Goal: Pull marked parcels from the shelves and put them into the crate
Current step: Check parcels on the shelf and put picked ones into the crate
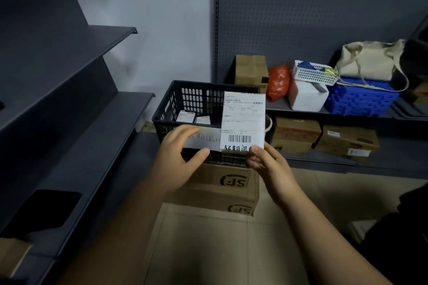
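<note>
A labelled parcel (243,120) is held above the near rim of the black crate (192,97), the left hand (183,148) gripping its left end and the right hand (264,162) pinching its lower corner.

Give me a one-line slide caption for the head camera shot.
Left hand and right hand hold a labelled parcel by the black crate on stacked cardboard boxes.

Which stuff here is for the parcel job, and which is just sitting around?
For the job: white barcode-labelled parcel, held by the left hand and right hand; black slotted plastic crate; small white labelled packets inside it.
Just lying about: orange-red crinkly plastic bag; blue plastic crate; beige cloth bag; white slotted plastic basket.
</note>
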The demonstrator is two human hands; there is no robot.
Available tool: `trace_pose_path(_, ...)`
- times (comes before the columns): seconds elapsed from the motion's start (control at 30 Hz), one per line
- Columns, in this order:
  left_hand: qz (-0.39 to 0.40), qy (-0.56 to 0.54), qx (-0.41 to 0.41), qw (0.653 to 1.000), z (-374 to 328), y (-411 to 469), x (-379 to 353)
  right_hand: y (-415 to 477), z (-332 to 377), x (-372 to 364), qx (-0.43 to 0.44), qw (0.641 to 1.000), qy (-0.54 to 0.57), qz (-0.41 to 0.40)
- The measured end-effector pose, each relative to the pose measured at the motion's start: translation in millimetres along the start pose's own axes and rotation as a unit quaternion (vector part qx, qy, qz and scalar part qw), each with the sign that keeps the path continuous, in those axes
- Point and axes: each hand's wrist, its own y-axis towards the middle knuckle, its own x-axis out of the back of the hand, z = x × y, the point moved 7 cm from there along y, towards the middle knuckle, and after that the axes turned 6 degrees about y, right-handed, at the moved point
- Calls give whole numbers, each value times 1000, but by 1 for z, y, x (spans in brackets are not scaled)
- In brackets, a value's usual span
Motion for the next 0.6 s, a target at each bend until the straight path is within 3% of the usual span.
trace_pose_path(0.17,-5,-2,11,1000,46,57,-14,80,-19,-7,-40,998,-34,19)
trace_pose_path(0.6,65,-17,13,998,162,232,-65,267,-49,-7,-92,990,-79,-68)
